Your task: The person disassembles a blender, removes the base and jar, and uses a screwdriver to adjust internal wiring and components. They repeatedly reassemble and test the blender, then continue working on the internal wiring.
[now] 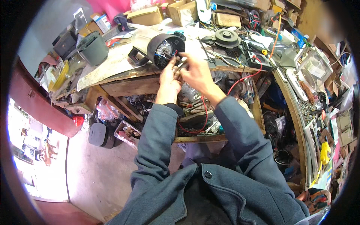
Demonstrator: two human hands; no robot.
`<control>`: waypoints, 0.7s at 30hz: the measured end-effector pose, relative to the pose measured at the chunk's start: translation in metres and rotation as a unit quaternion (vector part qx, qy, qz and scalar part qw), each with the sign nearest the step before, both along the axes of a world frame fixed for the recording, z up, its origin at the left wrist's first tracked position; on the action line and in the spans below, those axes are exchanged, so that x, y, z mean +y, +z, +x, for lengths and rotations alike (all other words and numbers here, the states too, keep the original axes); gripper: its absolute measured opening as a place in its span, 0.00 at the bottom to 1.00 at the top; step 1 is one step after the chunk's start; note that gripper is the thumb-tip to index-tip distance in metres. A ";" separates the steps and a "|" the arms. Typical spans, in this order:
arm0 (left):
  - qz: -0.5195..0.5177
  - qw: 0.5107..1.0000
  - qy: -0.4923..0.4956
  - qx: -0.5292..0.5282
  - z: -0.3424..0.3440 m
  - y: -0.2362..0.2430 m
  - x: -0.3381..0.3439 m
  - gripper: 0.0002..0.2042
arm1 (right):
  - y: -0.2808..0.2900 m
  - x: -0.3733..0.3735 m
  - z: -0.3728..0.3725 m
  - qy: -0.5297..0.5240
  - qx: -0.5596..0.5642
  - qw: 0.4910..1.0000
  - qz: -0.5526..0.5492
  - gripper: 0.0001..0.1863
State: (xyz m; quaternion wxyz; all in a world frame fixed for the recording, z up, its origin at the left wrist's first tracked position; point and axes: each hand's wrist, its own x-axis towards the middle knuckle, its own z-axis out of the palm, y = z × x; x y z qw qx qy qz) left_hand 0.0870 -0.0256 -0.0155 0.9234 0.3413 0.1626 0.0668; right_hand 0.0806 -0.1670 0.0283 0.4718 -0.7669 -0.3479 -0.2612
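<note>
A cream jug-shaped appliance [140, 40] with a black handle [137, 57] lies on its side on the workbench. Its round black base [153, 47] is opened toward me, baring coloured wires [163, 50] and inner parts. My left hand [171, 79] is at the lower rim of this opening, fingers closed and pointing into it. Beside it my right hand [195, 71] has its fingers bent together in a pinch at the right edge of the base. Whatever sits in either hand's fingers is too small or covered. A red cable [243, 78] loops down behind my right forearm.
On the bench, a dark grey pot [93, 48] stands left and a round grey lid-like part [227, 38] lies right. Cardboard boxes [146, 15] line the back. An orange cable [276, 35] hangs at right, near a cluttered side shelf. Below is an open drawer [198, 139] of loose parts.
</note>
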 end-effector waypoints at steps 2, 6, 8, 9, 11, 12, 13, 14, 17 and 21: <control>0.002 0.994 -0.043 -0.104 -0.002 -0.010 0.014 0.10 | -0.004 0.003 0.011 0.020 0.262 0.963 0.060 0.20; -0.005 0.996 0.071 0.061 -0.025 0.047 -0.036 0.11 | -0.033 0.006 0.032 0.093 0.294 0.947 0.089 0.21; -0.002 0.996 -0.027 -0.086 -0.009 -0.003 0.014 0.09 | -0.014 0.013 0.015 0.020 0.100 0.994 -0.034 0.09; -0.016 0.997 -0.025 -0.076 -0.009 -0.001 0.011 0.08 | -0.009 0.007 0.011 -0.041 -0.033 0.994 -0.101 0.08; -0.029 0.997 0.017 -0.065 -0.007 0.003 0.005 0.07 | -0.005 0.007 0.010 -0.063 -0.204 0.961 -0.175 0.09; -0.039 0.998 0.052 -0.020 -0.004 0.007 0.000 0.07 | -0.004 0.006 0.011 -0.064 -0.196 0.963 -0.176 0.09; -0.039 0.998 0.043 -0.026 -0.006 0.008 -0.002 0.08 | -0.003 0.004 0.012 -0.064 -0.188 0.964 -0.176 0.09; -0.038 0.998 0.033 -0.033 -0.009 0.010 -0.003 0.08 | -0.003 0.002 0.012 -0.065 -0.181 0.965 -0.177 0.09; -0.026 1.000 0.006 -0.013 -0.009 0.014 -0.002 0.20 | 0.001 0.007 0.008 -0.077 0.048 0.996 -0.016 0.18; -0.013 0.999 -0.006 -0.033 -0.010 0.012 0.001 0.17 | -0.006 0.008 0.014 0.035 0.287 0.952 0.100 0.24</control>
